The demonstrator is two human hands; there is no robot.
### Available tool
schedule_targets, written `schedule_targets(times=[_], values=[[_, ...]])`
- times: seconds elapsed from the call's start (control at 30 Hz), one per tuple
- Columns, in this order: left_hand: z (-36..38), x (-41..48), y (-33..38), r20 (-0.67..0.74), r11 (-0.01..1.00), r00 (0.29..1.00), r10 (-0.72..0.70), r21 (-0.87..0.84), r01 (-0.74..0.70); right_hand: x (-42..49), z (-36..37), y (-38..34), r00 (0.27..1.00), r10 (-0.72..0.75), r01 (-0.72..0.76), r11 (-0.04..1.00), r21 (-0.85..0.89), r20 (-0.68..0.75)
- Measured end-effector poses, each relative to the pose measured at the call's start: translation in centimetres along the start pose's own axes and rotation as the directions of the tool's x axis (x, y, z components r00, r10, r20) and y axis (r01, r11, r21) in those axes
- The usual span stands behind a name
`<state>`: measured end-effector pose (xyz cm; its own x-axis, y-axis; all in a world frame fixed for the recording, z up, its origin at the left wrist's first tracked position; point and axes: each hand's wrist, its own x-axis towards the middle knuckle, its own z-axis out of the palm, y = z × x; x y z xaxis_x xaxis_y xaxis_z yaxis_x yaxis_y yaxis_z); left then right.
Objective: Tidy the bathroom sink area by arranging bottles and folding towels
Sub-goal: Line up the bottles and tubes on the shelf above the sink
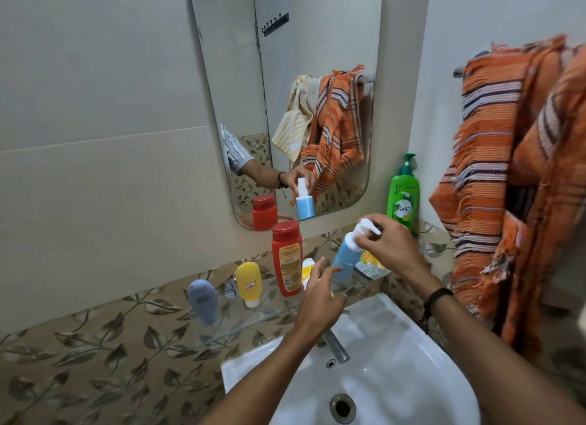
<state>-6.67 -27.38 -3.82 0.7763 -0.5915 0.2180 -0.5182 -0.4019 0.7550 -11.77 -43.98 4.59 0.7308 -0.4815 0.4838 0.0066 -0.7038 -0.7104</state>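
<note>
Blue pump bottle (346, 257) at frame centre, tilted, white pump head toward the upper right, lifted over the glass shelf (241, 324) behind the sink. Right hand (391, 245) closed over that pump head from above, fingers pinching it; black band on the wrist. Left hand (320, 293) just below and left, fingers loosely spread, tips touching or nearly touching the bottle's lower body — cannot tell which; nothing gripped in it. Immediately left, a red bottle (287, 258) standing upright on the shelf, then a yellow tube (249, 283) cap-down, then a grey-blue tube (203, 301) cap-down, farther toward the left of the frame. Small white-and-yellow item (308, 267) partly hidden between the red bottle and the left hand. Flat printed packet (371, 264) lying under the right hand. Green pump bottle (402, 196) upright in the corner at right of centre. White sink (396, 361) filling the lower centre, metal tap (336, 348) at its back edge. Orange striped towel (513, 183) bunched on a rail along the right edge. Mirror (285, 59) in the upper centre, showing the bottles, an arm and towels.
</note>
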Motion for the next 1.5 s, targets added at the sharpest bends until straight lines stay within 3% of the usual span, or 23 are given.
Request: schedule_targets(times=[0.17, 0.37, 0.73, 1.03, 1.23, 1.33, 1.4, 1.5], values=[[0.2, 1.7, 1.0, 0.057, 0.997, 0.995, -0.077, 0.028, 0.076, 3.4, 1.4, -0.8, 0.991, -0.030, 0.047, 0.991, -0.124, 0.132], [0.5, 3.3, 0.6, 0.130, 0.994, 0.985, -0.110, 0.027, 0.107, 4.7, 2.9, -0.5, 0.991, 0.030, -0.007, 0.986, -0.168, 0.134], [0.7, 4.0, -0.2, 0.164, 0.995, 0.985, -0.059, 0.084, 0.045, 3.4, 4.5, 1.8, 0.985, 0.104, -0.113, 0.992, 0.053, 0.136], [0.8, 4.3, -0.3, 0.159, 0.995, 0.986, -0.050, 0.090, 0.036, 3.0, 4.9, 2.5, 0.986, 0.092, -0.097, 0.995, 0.026, 0.138], [1.0, 4.1, -0.5, 0.142, 0.995, 0.987, -0.069, 0.074, 0.059, 2.1, 4.4, 3.9, 0.974, 0.093, -0.135, 0.971, 0.196, 0.208], [0.8, 4.2, -0.4, 0.119, 0.995, 0.989, -0.087, 0.064, 0.080, 1.7, 3.6, 5.2, 0.985, 0.155, -0.172, 0.938, 0.302, 0.079], [0.8, 4.4, -0.3, 0.110, 0.994, 0.989, -0.098, 0.066, 0.091, 1.9, 3.0, 6.2, 0.971, 0.209, -0.181, 0.960, 0.215, -0.118], [1.0, 4.5, -0.1, 0.105, 0.993, 0.990, -0.099, 0.078, 0.091, 3.2, 2.7, 8.2, 0.886, 0.303, -0.299, 0.952, 0.068, -0.350]])
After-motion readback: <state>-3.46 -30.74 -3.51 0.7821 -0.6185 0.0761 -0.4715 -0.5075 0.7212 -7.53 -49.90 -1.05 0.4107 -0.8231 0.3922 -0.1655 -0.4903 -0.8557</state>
